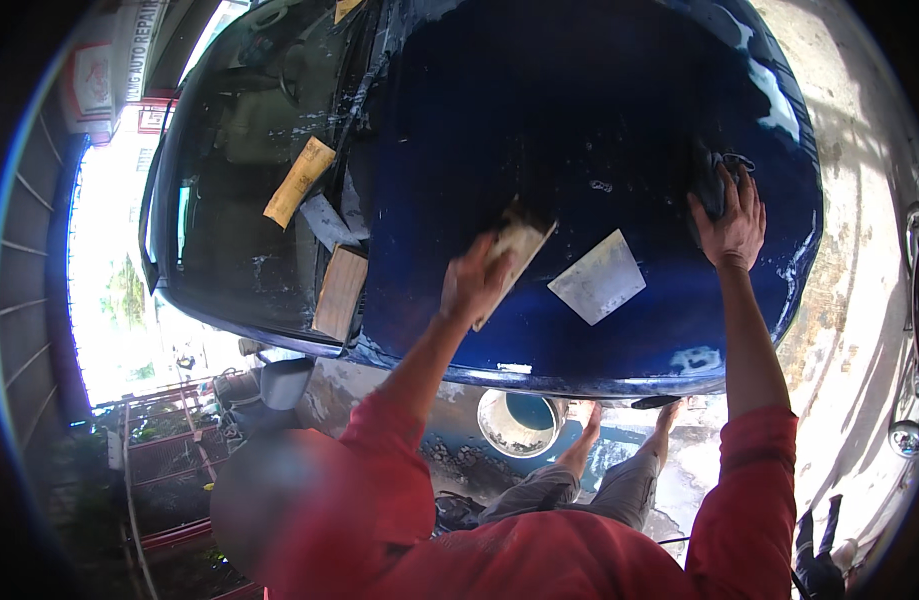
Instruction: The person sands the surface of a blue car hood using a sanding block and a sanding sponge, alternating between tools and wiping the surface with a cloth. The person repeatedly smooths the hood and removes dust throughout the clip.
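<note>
My left hand (474, 275) grips a pale, worn flat block (522, 250) on the dark blue car hood (579, 120), its fingers wrapped over the block's side. My right hand (732, 225) lies with fingers spread on the right part of the hood, over a dark pad or cloth (711, 180) that is partly hidden. Between my hands rests a pale square sheet (596, 276). Pale whitish patches (696, 358) mark the paint near the hood's edges.
Tan wrapped block (297, 183), grey pieces (327, 222) and wooden block (341, 291) rest on and beside the windshield (229, 220). A white bucket (519, 425) stands by my feet below the hood's edge. At lower right is another person (819, 560). Railings (164, 440) stand at lower left.
</note>
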A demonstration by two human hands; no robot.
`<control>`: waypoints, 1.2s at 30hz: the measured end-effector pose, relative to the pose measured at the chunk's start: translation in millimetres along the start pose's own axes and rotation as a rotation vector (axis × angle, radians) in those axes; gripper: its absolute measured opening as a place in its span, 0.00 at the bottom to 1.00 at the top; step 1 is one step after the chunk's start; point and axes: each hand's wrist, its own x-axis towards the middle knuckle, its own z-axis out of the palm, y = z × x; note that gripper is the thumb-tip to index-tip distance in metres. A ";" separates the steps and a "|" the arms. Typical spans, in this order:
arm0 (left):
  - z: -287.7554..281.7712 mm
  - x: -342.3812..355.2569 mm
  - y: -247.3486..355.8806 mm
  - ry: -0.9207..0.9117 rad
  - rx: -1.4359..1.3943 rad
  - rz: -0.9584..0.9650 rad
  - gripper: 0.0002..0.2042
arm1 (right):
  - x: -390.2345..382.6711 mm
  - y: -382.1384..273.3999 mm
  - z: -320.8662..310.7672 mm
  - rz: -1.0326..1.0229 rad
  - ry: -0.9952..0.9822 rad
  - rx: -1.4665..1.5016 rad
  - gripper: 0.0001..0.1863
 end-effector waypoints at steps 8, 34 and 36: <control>14.4 178.4 -28.3 0.182 0.118 0.062 0.24 | -3.6 10.5 19.0 -0.064 0.079 0.049 0.42; -47.0 -5.2 -88.5 0.015 0.181 -0.248 0.24 | 10.8 -17.6 27.8 0.183 0.063 -0.031 0.37; -48.2 79.7 -101.8 0.137 0.186 -0.187 0.24 | 9.5 -15.9 30.5 0.165 0.104 -0.021 0.37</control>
